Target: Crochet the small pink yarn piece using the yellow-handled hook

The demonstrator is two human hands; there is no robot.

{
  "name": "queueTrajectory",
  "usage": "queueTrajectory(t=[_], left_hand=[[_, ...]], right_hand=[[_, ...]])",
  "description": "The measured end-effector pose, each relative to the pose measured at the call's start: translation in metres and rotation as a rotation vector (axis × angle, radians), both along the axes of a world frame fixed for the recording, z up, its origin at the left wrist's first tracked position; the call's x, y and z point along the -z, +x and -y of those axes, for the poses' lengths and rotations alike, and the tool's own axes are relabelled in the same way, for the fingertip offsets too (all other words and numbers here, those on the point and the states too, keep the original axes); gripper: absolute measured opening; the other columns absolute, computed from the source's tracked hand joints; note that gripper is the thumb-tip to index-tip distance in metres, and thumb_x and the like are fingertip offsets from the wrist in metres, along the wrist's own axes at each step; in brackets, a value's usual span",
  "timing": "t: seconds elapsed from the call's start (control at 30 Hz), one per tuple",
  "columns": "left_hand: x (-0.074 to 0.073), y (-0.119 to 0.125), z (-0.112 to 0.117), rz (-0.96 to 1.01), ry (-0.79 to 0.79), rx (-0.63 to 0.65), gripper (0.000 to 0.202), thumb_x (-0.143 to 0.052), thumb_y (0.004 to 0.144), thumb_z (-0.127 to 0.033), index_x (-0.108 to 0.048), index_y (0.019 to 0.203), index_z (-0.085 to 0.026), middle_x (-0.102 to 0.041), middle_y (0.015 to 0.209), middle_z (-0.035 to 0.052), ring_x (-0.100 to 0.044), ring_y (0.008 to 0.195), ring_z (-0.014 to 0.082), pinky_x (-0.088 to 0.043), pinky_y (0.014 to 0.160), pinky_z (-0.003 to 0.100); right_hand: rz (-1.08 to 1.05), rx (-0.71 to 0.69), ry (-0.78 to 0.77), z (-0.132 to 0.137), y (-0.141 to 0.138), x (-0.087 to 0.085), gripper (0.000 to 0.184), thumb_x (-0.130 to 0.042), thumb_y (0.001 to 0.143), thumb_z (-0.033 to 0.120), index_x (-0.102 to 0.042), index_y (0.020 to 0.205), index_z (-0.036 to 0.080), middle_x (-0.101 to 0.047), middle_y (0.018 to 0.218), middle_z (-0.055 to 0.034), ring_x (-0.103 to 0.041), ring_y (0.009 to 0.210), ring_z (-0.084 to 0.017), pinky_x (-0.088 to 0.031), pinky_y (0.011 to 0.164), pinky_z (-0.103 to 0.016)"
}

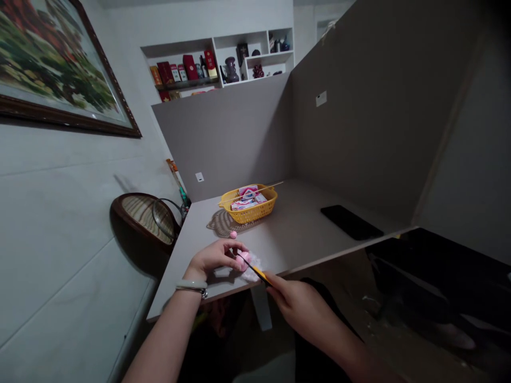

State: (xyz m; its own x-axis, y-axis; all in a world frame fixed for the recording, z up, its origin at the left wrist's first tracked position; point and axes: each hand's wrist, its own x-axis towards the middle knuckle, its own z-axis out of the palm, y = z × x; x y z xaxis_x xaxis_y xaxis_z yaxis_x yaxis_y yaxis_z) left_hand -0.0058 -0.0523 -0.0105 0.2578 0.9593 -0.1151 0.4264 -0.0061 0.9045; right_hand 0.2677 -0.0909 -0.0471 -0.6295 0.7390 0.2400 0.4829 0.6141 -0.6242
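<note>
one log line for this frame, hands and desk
left hand: pinching pink item | right hand: holding yellow-handled tool, tip at item | desk: yellow basket, black phone

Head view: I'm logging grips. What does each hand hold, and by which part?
The right hand holds a thin tool by its yellow handle. The left hand pinches a small pink piece in its fingertips; the exact spot is unclear.

Yellow basket at centre, black phone at right, pink piece and yellow-handled tool below — all on a pale grey table.
</note>
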Motion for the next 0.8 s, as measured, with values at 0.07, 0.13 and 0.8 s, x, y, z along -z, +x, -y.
queueTrajectory(t=[0.07,0.13,0.8], left_hand=[[0.001,-0.001,-0.001,-0.014,0.014,0.011,0.054,-0.087,0.051,-0.020,-0.073,0.103,-0.018,-0.062,0.087,0.0008,-0.052,0.079,0.0135,-0.040,0.070,0.025],[0.003,-0.001,-0.002,-0.012,0.018,0.025,0.053,-0.086,0.053,-0.019,-0.073,0.104,-0.018,-0.062,0.086,0.0002,-0.052,0.078,0.0129,-0.040,0.070,0.025],[0.003,0.000,-0.002,0.039,-0.014,0.024,0.056,-0.089,0.052,-0.026,-0.071,0.104,-0.017,-0.064,0.086,0.0024,-0.056,0.077,0.0145,-0.043,0.071,0.027]], right_hand=[[0.002,-0.003,-0.034,0.006,0.011,0.005,0.043,-0.040,0.098,0.026,-0.055,0.138,0.030,-0.076,0.095,-0.0027,-0.071,0.083,-0.020,-0.040,0.066,-0.024],[0.014,0.007,-0.046,0.008,0.015,0.005,0.044,-0.040,0.097,0.025,-0.055,0.138,0.029,-0.076,0.094,-0.0030,-0.071,0.082,-0.020,-0.040,0.065,-0.024],[0.036,0.044,0.038,-0.007,-0.014,-0.002,0.039,-0.041,0.098,0.026,-0.061,0.131,0.028,-0.077,0.097,-0.0053,-0.072,0.086,-0.022,-0.040,0.065,-0.025]])
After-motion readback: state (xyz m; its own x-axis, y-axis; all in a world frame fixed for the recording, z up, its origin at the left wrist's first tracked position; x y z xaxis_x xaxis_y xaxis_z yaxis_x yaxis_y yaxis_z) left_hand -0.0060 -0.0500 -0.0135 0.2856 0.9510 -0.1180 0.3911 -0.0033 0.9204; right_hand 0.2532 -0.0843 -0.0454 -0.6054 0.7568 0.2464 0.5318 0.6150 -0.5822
